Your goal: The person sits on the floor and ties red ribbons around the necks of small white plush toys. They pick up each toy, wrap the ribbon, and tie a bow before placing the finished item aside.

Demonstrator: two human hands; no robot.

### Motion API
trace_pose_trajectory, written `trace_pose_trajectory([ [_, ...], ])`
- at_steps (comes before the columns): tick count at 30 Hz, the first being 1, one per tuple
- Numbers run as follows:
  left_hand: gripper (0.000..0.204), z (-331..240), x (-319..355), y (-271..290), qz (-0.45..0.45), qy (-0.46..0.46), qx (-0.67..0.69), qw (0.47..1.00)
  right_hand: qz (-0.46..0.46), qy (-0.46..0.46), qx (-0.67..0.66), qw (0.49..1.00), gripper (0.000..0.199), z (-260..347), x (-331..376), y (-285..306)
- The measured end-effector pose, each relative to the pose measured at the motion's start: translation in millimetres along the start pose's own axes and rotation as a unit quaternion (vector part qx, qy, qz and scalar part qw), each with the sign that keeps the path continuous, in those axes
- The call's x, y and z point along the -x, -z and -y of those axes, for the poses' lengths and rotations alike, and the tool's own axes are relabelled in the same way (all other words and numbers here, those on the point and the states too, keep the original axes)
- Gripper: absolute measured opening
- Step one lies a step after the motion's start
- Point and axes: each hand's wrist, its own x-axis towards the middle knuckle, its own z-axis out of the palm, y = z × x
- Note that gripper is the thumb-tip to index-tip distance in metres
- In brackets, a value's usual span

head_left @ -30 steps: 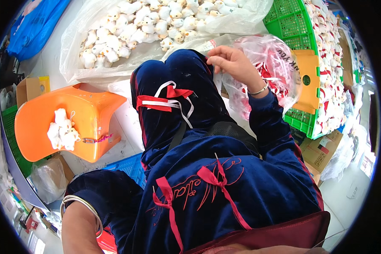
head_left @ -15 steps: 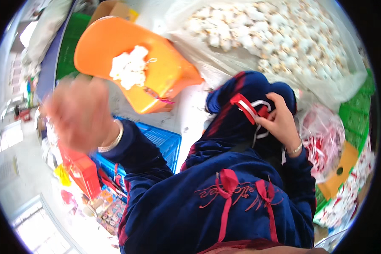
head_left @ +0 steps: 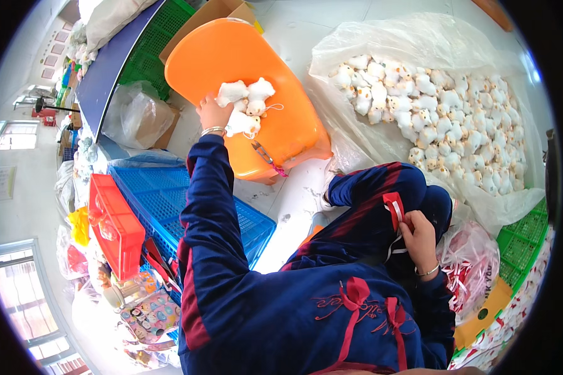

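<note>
My left hand reaches out to an orange plastic stool and closes on one of three small white plush toys lying on its seat; the fingers are partly hidden behind the toy. My right hand rests on my raised knee in dark blue velvet and pinches a red ribbon loop, with thin white ribbon trailing under it. A small pair of snips lies on the stool's near edge.
A large clear plastic bag holds many white plush toys at the upper right. A blue crate and red box stand on the left. A bag of red-and-white ribbons and green crates sit on the right.
My left arm swung from raised and empty at the left across to the orange stool and onto the plush toys. My right hand stayed on the knee with the ribbons.
</note>
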Motion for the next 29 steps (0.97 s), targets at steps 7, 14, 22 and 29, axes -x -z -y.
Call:
trace_pose_trajectory([
  [7, 0.075, -20.2, -13.1, -12.4, 0.07, 0.065, -0.055, 0.994, 0.017, -0.033, -0.038, 0.999, 0.009, -8.4, -4.3, -2.7],
  [14, 0.059, -13.7, -2.0, 30.2, 0.017, 0.064, 0.349, 0.935, 0.006, -0.016, -0.029, 0.999, 0.006, -6.8, 0.5, 0.5],
  [22, 0.064, 44.7, 69.1, -29.3, 0.184, -0.058, 0.329, 0.925, 0.058, -0.111, -0.231, 0.965, 0.013, -12.8, -13.9, 29.8],
  [29, 0.065, 55.5, 37.8, -47.3, 0.325, 0.032, 0.324, 0.888, -0.055, -0.142, -0.353, 0.923, 0.013, -16.3, 15.4, 67.2],
])
